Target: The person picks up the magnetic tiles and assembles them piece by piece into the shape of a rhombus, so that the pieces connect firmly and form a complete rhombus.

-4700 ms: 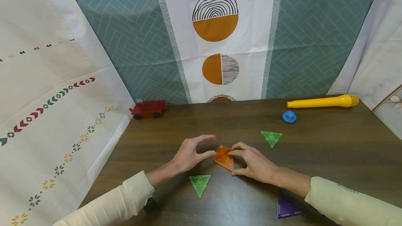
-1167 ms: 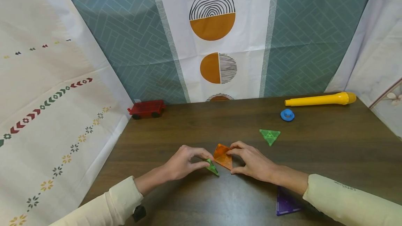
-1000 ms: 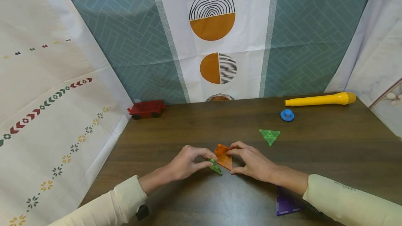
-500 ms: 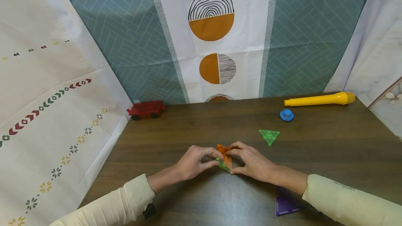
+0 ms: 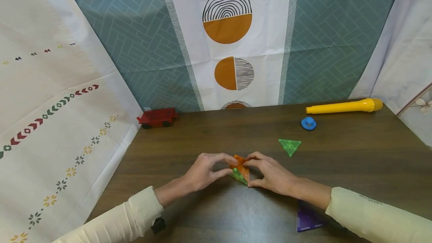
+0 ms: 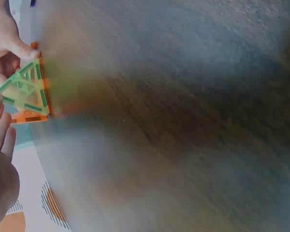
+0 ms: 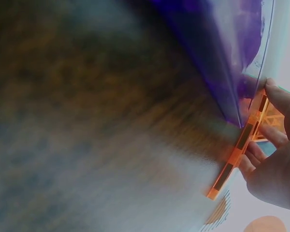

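My left hand (image 5: pixel 206 171) pinches the top of a green translucent triangle magnetic tile (image 5: pixel 239 176) between thumb and finger. The tile leans up against the orange magnetic tiles (image 5: pixel 241 160), its lower edge along theirs. My right hand (image 5: pixel 271 173) holds the orange tiles from the right, thumb at the near corner and fingers at the back. In the left wrist view, the green tile (image 6: pixel 26 87) stands before an orange edge (image 6: pixel 44 92), with both hands beside it. The right wrist view shows an orange tile's long edge (image 7: pixel 232 157) against my right hand (image 7: pixel 278 162).
Another green triangle tile (image 5: pixel 289 146) lies right of the hands. A purple tile (image 5: pixel 308 218) lies partly under my right forearm. Farther back are a blue duck (image 5: pixel 308 123), a yellow toy microphone (image 5: pixel 344 107) and a red toy wagon (image 5: pixel 156 117). Hanging cloths border the table.
My left hand has picked up the nearer green triangle tile and brought it rightward and back against the orange tiles. My right hand has stayed on the orange tiles.
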